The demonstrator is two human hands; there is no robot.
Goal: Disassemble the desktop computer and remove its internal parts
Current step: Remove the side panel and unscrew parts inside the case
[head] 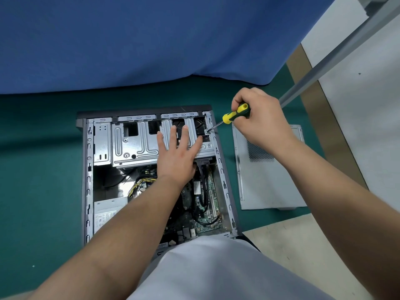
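Note:
An open desktop computer case [86, 169] lies flat on a green mat. A silver metal drive cage [134, 144] spans its far end. My left hand [177, 152] presses flat on the cage's right part with straight, spread fingers. My right hand [259, 118] grips a yellow-and-black screwdriver [236, 114]. The screwdriver's tip touches a screw spot at the cage's far right corner [208, 132]. Below the cage show the green motherboard [207, 204], black and yellow cables [142, 182] and a grey power supply [108, 211].
The removed grey side panel [270, 180] lies on the mat to the right of the case. A blue cloth [151, 40] hangs along the far side. A metal table leg [337, 53] slants at the upper right. My white garment [216, 267] covers the near edge.

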